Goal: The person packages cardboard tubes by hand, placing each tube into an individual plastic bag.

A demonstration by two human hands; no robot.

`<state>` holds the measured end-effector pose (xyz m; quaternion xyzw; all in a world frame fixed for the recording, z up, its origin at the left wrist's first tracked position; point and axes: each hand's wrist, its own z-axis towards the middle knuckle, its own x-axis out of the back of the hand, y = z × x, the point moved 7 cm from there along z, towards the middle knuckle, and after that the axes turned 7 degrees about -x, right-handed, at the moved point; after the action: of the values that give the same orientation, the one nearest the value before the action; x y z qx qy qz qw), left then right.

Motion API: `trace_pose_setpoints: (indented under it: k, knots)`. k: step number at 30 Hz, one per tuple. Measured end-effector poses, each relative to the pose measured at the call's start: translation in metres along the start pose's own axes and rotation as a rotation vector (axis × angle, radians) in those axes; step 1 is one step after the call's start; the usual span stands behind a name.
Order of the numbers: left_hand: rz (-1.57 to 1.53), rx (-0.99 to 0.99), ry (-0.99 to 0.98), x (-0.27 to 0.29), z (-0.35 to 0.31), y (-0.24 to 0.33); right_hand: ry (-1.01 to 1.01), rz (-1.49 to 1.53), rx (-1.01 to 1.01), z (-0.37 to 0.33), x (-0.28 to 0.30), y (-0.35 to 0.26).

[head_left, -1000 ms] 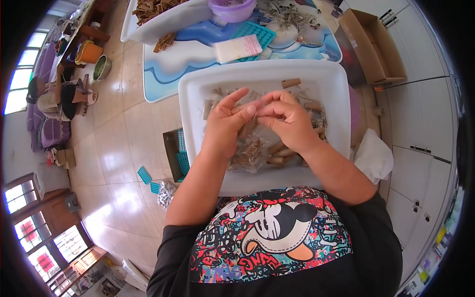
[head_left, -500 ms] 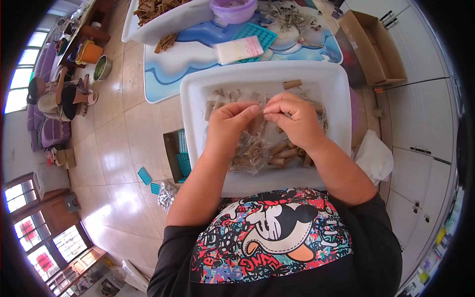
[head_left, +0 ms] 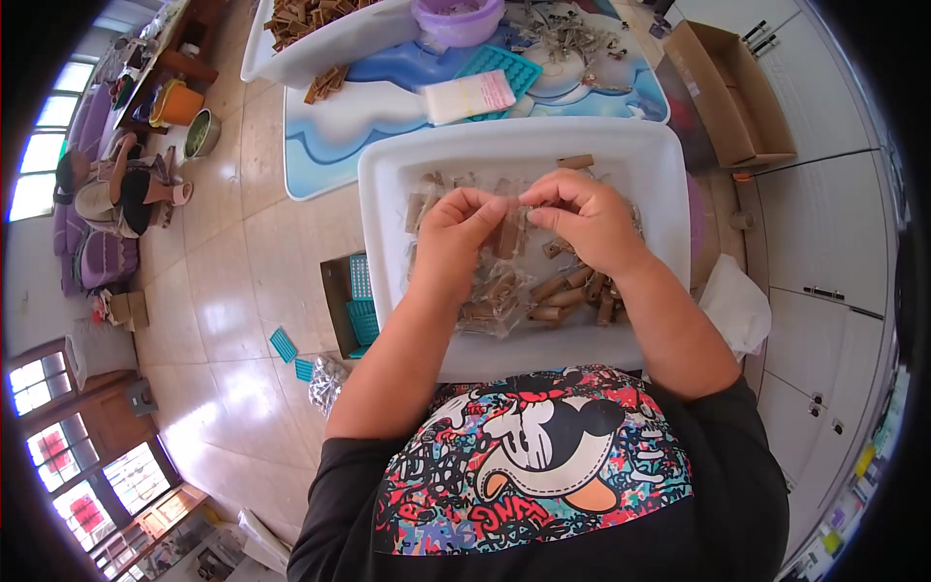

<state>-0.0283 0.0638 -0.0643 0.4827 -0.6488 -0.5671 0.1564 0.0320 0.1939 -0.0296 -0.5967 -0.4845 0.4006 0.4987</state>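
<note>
My left hand (head_left: 454,233) is closed, thumb and forefinger pinching the top of a small clear plastic bag (head_left: 511,241) with a brown piece in it. Just to its right, my right hand (head_left: 587,218) pinches at the same bag's upper edge, its fingertips close to the left ones. Both hands are over a white plastic tub (head_left: 407,150). Below them in the tub lie several brown tube-shaped pieces (head_left: 558,296), some loose. Other pieces sit in crinkled clear bags (head_left: 490,310), partly hidden by my left hand and forearm.
Beyond the tub, a blue cloud-patterned table (head_left: 320,160) carries a white packet (head_left: 470,99), a teal tray (head_left: 529,73), a purple basin (head_left: 456,27) and small metal parts (head_left: 572,44). An open carton (head_left: 693,58) stands right. A person (head_left: 102,199) sits far left.
My right hand has shifted slightly right, and its thumb and forefinger have parted a little. The bag with the brown piece shows more plainly below my fingers.
</note>
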Motion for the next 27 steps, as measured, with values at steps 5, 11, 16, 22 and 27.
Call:
trace_pose_setpoints:
  k: [5, 11, 16, 22, 27]
  knots:
    - [-0.107, -0.047, 0.133, -0.011, -0.005, 0.014, 0.043, 0.020, -0.060, 0.000, 0.004, 0.000]
    - [-0.026, -0.023, 0.012, -0.009, -0.006, 0.010, 0.186, -0.216, 0.172, -0.004, 0.009, -0.022]
    - [0.194, -0.233, 0.044, -0.010, -0.013, 0.019, 0.416, -0.760, 0.689, -0.028, -0.010, -0.075]
    - [0.356, -0.296, -0.005, -0.022, -0.023, 0.025, 0.397, -0.527, 0.567, -0.014, -0.009, -0.047]
    - [0.470, -0.292, 0.042, -0.015, -0.024, 0.020, 0.517, 0.193, 0.016, 0.002, 0.026, 0.001]
